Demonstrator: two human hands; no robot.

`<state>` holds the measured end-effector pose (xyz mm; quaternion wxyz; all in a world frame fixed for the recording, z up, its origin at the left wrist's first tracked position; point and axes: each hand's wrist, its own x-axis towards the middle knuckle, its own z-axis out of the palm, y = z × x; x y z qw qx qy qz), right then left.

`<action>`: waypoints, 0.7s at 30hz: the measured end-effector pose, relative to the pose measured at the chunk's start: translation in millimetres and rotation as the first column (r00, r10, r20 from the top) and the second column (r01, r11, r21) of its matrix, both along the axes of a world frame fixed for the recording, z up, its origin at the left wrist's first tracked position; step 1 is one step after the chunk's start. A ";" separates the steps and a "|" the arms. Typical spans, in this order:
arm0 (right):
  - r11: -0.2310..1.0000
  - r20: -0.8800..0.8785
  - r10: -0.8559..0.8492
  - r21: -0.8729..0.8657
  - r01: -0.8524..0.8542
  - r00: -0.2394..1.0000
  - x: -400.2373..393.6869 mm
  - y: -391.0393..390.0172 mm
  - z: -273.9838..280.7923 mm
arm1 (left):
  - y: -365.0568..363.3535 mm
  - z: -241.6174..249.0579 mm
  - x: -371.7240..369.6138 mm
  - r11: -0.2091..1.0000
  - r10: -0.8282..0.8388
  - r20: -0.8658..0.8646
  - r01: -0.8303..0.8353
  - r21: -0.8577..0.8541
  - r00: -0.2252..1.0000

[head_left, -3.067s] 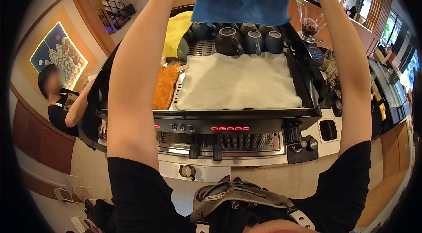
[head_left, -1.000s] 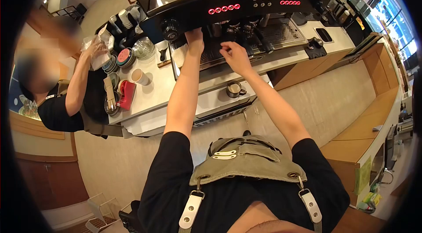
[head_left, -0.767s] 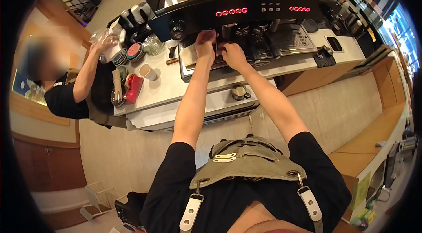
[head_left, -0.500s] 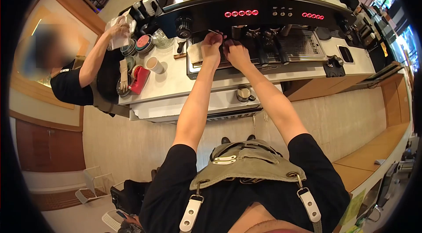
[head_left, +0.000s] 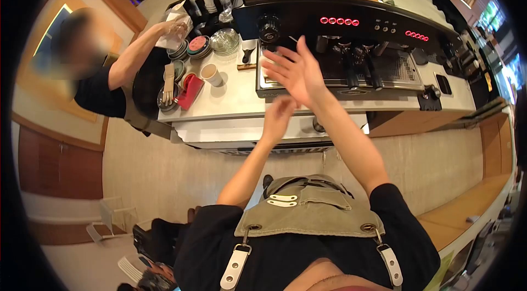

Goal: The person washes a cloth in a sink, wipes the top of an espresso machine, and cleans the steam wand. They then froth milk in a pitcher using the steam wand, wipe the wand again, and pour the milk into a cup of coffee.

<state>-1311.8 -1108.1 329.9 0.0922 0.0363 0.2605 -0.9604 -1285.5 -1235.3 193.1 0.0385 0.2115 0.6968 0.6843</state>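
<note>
My right hand is raised in front of the left end of a black espresso machine, fingers spread and nothing in them. Lower down, my left hand is just below the right one, by the counter's front edge. Its fingers are blurred and partly behind my right wrist, so their grip does not show. Two portafilters hang from the machine to the right of my hands. A metal pitcher on the lower shelf is mostly hidden by my right forearm.
To the left on the counter stand a paper cup, a red cloth-like item, stacked saucers and glass dishes. At the far left, a co-worker's hand holds something pale. A tamper-like tool lies right.
Both hands have come away from the machine's left end. The left dropped toward the counter edge; the right rose and spread its fingers. My view has shifted left.
</note>
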 end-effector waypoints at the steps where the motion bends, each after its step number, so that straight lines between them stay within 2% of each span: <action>1: 0.998 -0.001 -0.064 0.028 0.064 0.998 -7.2 -11.8 11.7 | -15.0 -8.0 14.0 0.991 -0.096 -0.069 0.089 -0.099 0.993; 2: 0.990 -0.002 -0.131 0.052 0.131 0.991 -15.4 -25.2 21.1 | -32.0 -15.3 25.3 0.963 -0.202 -0.128 0.173 -0.204 0.971; 5: 0.935 0.016 -0.333 0.133 0.328 0.943 -39.0 -59.6 32.5 | -86.2 -21.3 52.5 0.918 -0.290 0.081 0.301 -0.259 0.954; 6: 0.907 0.020 -0.396 0.167 0.387 0.918 -43.9 -65.1 31.0 | -103.7 -27.8 57.9 0.921 -0.265 0.151 0.296 -0.254 0.953; 7: 0.626 -0.227 -0.545 0.531 0.572 0.807 -46.1 -68.0 25.0 | -122.8 -37.3 60.2 0.924 -0.235 0.220 0.288 -0.252 0.947; 8: 0.181 -0.495 -0.533 0.725 0.665 0.686 -45.9 -68.7 14.7 | -141.4 -47.1 61.4 0.928 -0.199 0.289 0.275 -0.252 0.937; 9: -0.310 -0.715 -0.368 0.697 0.646 0.595 -47.0 -66.0 4.2 | -158.2 -59.0 61.2 0.913 -0.200 0.258 0.275 -0.301 0.945; 10: -0.737 -0.906 0.042 0.257 0.626 0.422 -56.6 -49.1 -5.0 | -173.7 -72.0 60.7 0.900 -0.196 0.226 0.266 -0.346 0.954; 11: -0.864 -0.743 0.173 0.201 0.461 0.647 -37.1 -46.7 15.5 | -185.9 -78.9 59.4 0.888 -0.188 0.188 0.249 -0.386 0.964; 12: -0.885 -0.746 0.366 -0.094 0.455 0.556 -33.8 -40.3 22.9 | -195.0 -75.8 56.1 0.857 -0.196 0.217 0.275 -0.436 0.956; 13: -0.829 -0.684 0.549 -0.375 0.414 0.480 -27.8 -35.2 24.5 | -202.3 -78.8 49.8 0.845 -0.245 0.212 0.316 -0.432 0.946; 14: -0.803 -0.625 0.585 -0.358 0.476 0.516 -16.5 -36.2 26.0 | -207.4 -77.3 40.9 0.831 -0.281 0.205 0.345 -0.437 0.938; 16: -0.823 -0.706 0.465 -0.122 0.555 0.534 -6.7 -44.0 25.4 | -204.8 -62.5 11.3 0.811 -0.310 0.223 0.380 -0.444 0.924; 17: -0.812 -0.735 0.392 0.006 0.584 0.553 -0.5 -46.6 23.0 | -200.1 -53.4 -5.6 0.802 -0.304 0.264 0.395 -0.449 0.915; 18: -0.747 -0.822 0.200 0.224 0.626 0.533 -2.4 -48.7 23.3 | -193.2 -58.8 -31.4 0.839 -0.318 0.168 0.360 -0.409 0.933; 19: -0.607 -0.779 -0.128 0.551 0.573 0.614 -10.1 -56.3 25.9 | -182.1 -63.2 -58.8 0.873 -0.323 0.070 0.326 -0.362 0.944; 20: -0.078 -0.512 -0.327 0.852 0.517 0.794 -14.3 -56.1 40.6 | -168.7 -51.9 -79.3 0.911 -0.264 0.005 0.251 -0.327 0.964; 21: 0.497 -0.164 -0.317 0.810 0.311 0.934 -20.9 -53.6 54.8 | -154.9 -40.6 -99.2 0.941 -0.201 -0.057 0.177 -0.289 0.978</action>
